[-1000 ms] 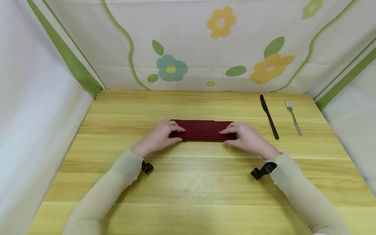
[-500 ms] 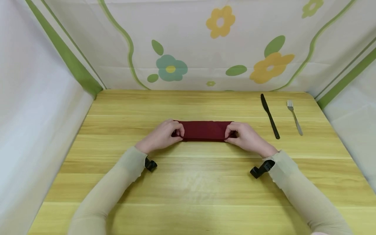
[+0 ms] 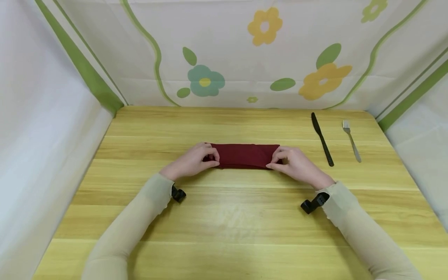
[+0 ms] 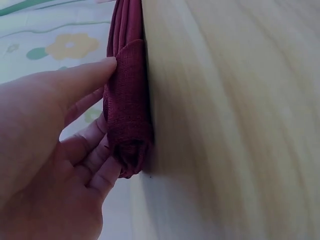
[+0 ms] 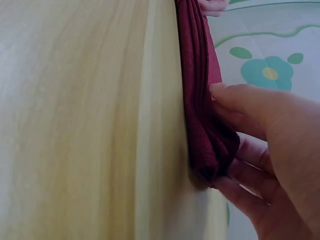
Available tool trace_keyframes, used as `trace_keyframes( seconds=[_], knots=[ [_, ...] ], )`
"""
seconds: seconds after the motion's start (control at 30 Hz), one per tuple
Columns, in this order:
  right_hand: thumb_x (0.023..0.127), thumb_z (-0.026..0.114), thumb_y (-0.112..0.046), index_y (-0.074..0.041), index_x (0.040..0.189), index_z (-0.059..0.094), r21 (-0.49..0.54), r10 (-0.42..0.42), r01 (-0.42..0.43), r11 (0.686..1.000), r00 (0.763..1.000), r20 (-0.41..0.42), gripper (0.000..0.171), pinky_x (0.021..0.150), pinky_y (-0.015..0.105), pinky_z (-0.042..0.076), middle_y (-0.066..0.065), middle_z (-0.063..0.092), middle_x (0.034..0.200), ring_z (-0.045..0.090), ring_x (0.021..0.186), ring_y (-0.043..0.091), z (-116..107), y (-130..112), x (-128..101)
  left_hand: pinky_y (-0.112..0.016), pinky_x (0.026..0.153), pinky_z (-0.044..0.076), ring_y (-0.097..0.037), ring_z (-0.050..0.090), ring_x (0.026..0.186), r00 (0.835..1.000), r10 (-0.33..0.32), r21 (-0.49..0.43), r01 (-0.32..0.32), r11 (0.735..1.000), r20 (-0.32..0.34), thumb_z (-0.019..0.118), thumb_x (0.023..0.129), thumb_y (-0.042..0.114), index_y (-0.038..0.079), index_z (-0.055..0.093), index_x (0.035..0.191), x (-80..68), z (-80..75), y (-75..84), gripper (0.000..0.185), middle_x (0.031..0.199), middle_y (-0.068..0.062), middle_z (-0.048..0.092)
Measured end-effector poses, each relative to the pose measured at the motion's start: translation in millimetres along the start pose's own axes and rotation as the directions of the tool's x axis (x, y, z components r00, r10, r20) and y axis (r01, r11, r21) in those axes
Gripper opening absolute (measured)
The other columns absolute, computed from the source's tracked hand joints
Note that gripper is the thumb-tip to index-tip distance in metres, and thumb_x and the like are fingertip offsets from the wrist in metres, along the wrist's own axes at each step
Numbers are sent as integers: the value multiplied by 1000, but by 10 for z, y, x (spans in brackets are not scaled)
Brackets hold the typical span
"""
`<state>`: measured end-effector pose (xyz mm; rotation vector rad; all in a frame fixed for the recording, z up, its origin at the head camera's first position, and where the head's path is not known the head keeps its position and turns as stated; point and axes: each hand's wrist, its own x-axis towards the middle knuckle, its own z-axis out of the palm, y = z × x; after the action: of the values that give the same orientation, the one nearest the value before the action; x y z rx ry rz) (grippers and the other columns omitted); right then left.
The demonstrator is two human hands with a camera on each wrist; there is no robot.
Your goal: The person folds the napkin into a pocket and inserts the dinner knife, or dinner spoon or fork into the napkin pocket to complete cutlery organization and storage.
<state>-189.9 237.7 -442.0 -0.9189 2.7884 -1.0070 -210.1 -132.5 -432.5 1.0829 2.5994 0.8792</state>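
Nearest the camera, two pale sleeves come in from 7 and 5 o'clock over the wooden table, each with a black wrist mount under the cuff.

Mid-table, at about 12 o'clock from the viewer: dark red napkin, folded into a narrow flat band, long axis running 9 to 3 o'clock, lying on the tabletop.

Left hand grips the band's 9 o'clock end. Left wrist view: thumb on one face, curled fingers wrapped round the other, narrow pinch on the stacked layers.

Right hand grips the 3 o'clock end the same way. Right wrist view: thumb on top, fingers curled under the fold, narrow pinch. Napkin end looks slightly raised off the wood in both wrist views; cannot tell by how much.

Further out, at 2 o'clock from the napkin: black knife, tip pointing away, handle toward the viewer. Just beside it at its 3 o'clock, apart from it: silver fork, tines away.

Farthest: white backdrop with green stripes and printed flowers, closing the table's far edge and both sides.
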Motion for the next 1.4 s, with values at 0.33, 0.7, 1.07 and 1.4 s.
trace_keyframes(
  seconds=[0.33,0.7,1.07,1.4],
  knots=[
    [88,84,-22,-20,99,79,-67,-23,19,998,998,-60,12,85,44,50,-6,68,102,60,97,19,16,-86,35,-34,80,48,-17,55,87,998,-41,33,42,999,-47,70,99,23,17,73,99,70,23,59,6,94,6,62],
    [92,78,-15,-15,120,78,-234,-178,195,952,980,91,28,104,58,36,1,67,132,56,126,30,47,-130,29,-35,81,50,-18,57,87,996,-82,43,83,996,-21,71,99,21,16,75,94,137,39,21,7,90,7,64],
    [91,81,-23,-15,126,75,-65,-42,47,997,996,76,37,107,53,42,1,63,137,55,130,27,-16,-86,-40,-44,101,45,-23,56,115,973,-68,-173,30,984,-219,55,107,10,8,64,119,-203,-148,-113,15,119,-5,59],
    [85,86,-21,-16,124,76,-112,-4,7,994,1000,26,41,104,57,44,5,64,137,55,129,32,-124,24,-161,-45,99,47,-25,58,111,991,-17,37,22,999,-135,82,85,7,10,72,114,-379,-127,-96,31,116,-4,62]
  ],
)
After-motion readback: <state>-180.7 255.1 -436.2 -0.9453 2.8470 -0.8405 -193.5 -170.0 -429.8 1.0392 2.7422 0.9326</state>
